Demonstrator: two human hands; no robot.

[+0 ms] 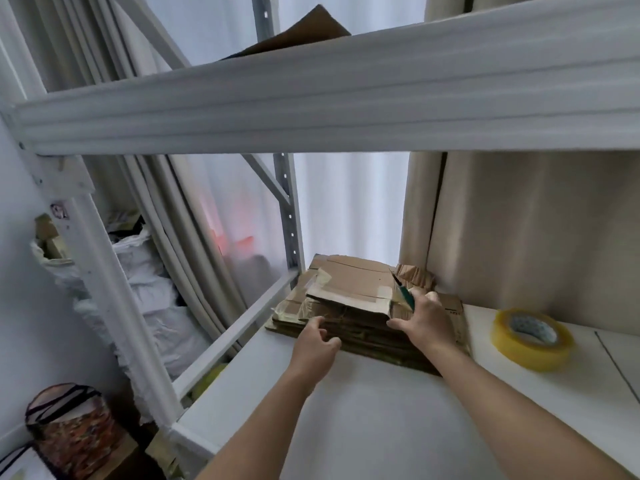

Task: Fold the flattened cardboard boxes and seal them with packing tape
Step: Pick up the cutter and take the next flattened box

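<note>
**Both hands at the cardboard stack**

The stack of flattened cardboard boxes [360,306] lies at the back of the white shelf [381,410], close to the curtain [519,237]. The left hand [315,344] is at the stack's near edge, fingers curled against the cardboard layers. The right hand [422,320] rests on the stack's right side, thumb spread along the edge, with a dark green-handled tool [403,289] gripped in its fingers, blade pointing up and away. To the right, well apart from the boxes, the roll of yellow packing tape [531,337] lies flat on the shelf. Old tape strips cling to the top box.
</note>
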